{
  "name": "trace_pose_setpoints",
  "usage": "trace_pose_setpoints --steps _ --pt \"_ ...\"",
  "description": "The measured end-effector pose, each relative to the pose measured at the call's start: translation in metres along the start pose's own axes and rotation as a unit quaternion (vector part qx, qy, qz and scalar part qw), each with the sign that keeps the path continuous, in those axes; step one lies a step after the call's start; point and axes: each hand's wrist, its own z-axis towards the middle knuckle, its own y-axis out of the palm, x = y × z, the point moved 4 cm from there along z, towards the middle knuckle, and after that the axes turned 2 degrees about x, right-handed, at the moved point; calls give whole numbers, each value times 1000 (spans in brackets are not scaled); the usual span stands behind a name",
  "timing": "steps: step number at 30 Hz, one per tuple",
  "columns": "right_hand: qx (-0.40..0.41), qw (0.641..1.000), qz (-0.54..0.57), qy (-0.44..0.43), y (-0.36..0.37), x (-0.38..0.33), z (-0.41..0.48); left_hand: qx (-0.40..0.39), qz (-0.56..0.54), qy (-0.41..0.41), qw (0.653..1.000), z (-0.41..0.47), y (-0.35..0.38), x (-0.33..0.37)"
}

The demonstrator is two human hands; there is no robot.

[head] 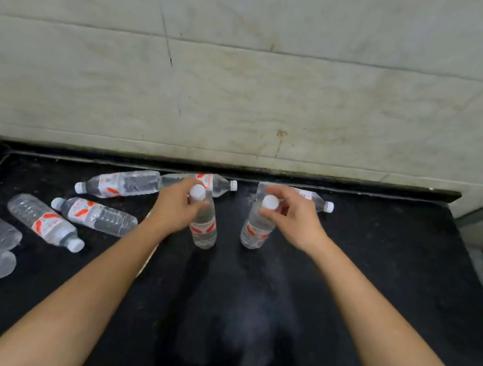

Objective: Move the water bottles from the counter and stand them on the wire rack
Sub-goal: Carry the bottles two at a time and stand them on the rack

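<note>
On the black counter (pixel 375 277), my left hand (pixel 174 207) pinches the left standing water bottle (pixel 205 230) by its neck, my right hand (pixel 293 220) the right standing water bottle (pixel 255 230).

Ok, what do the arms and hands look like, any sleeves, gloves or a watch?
Both are bare. The left hand and right hand wear no gloves, and no ring shows. The left forearm and right forearm are uncovered down to the frame's bottom edge: no sleeve, watch, band or marking in view.
</note>
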Motion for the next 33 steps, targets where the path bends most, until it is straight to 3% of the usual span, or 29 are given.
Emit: trace_pose_setpoints --steps 3,6,9,11,17,21,24,29,33 --pt "-30 999 -34 14 2 2 -13 -54 -8 21 998 -11 9 0" --pt "-50 995 -90 13 2 16 -31 -38 -19 49 998 -25 24 -4" --pt "-96 990 -106 13 14 32 -46 -28 -78 -11 996 -41 35 -6" --pt "-123 990 -52 41 26 41 -55 -13 -99 -21 995 -50 40 -5" --pt "33 981 152 112 32 43 -64 4 -67 -2 998 -58 37 -16" --pt "79 985 112 107 19 38 -69 40 -61 14 997 -52 23 -13" --pt "113 983 112 93 -1 24 -73 21 -69 79 994 -43 25 10" --pt "213 965 130 81 -55 1 -96 -21 -202 137 970 -27 27 81" --pt "277 953 105 65 -106 -15 -135 -91 -310 172 931 -30 34 165"
